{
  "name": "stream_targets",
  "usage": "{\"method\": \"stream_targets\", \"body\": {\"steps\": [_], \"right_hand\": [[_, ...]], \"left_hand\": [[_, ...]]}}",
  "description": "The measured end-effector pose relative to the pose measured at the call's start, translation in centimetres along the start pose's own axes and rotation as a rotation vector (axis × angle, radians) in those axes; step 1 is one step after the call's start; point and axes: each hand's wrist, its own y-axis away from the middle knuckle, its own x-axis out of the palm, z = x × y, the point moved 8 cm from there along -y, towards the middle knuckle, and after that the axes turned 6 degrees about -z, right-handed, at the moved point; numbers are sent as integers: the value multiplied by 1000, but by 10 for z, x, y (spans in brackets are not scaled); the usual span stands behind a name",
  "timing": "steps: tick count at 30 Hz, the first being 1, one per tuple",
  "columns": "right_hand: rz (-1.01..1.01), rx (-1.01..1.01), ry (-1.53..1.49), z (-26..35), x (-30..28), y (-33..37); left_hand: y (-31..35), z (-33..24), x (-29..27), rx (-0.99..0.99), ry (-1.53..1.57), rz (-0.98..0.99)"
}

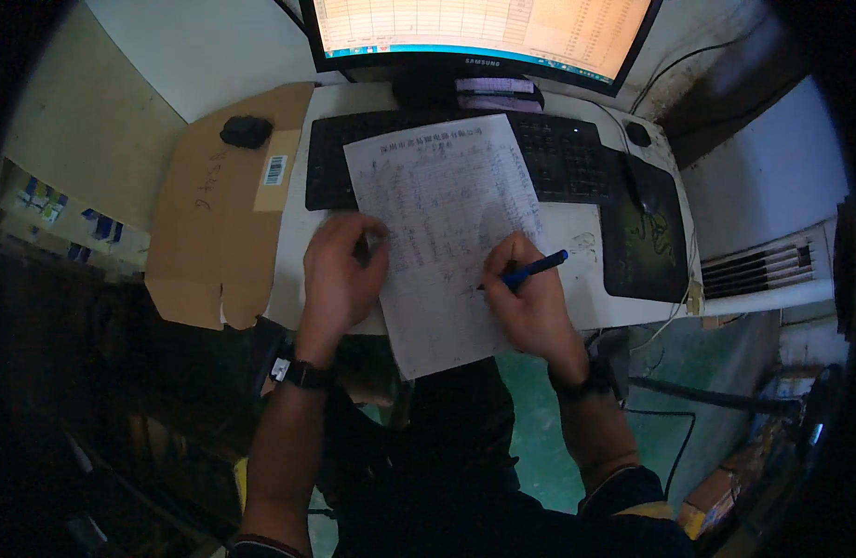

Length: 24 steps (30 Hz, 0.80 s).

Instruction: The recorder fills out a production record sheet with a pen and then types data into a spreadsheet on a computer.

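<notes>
A sheet of paper (442, 214) covered in handwriting in a ruled form lies over the front of the keyboard, its lower end reaching past the desk edge. My right hand (532, 302) is closed round a blue pen (542, 267), its lower end at the sheet and its cap end pointing up and right. My left hand (344, 270) rests at the sheet's left edge, fingers curled inward and slightly blurred. Its palm is hidden, so what it may hold does not show. Dark bands circle both wrists.
Behind the sheet are a black keyboard (572, 153) and a monitor (474, 33) showing a table. A mouse (644, 191) sits on a dark mouse pad (637, 256) at right. At left lies flat cardboard (205, 219) with a small black object (246, 132) on it.
</notes>
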Motion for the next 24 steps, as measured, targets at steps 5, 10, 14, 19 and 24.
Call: {"method": "stream_targets", "body": {"steps": [5, 10, 14, 19, 24], "right_hand": [[-121, 192, -598, 8, -27, 23], [146, -34, -291, 27, -59, 76], [149, 514, -394, -54, -39, 149], [-516, 828, -500, -243, -81, 237], [-1006, 676, -1055, -252, -113, 176]], "left_hand": [[2, 3, 4, -11, 31, -33], [-2, 41, -18, -81, 135, -288], [-23, 74, -28, -51, 188, -340], [10, 30, -38, -72, 116, -358], [106, -62, -14, -44, 142, 17]]}}
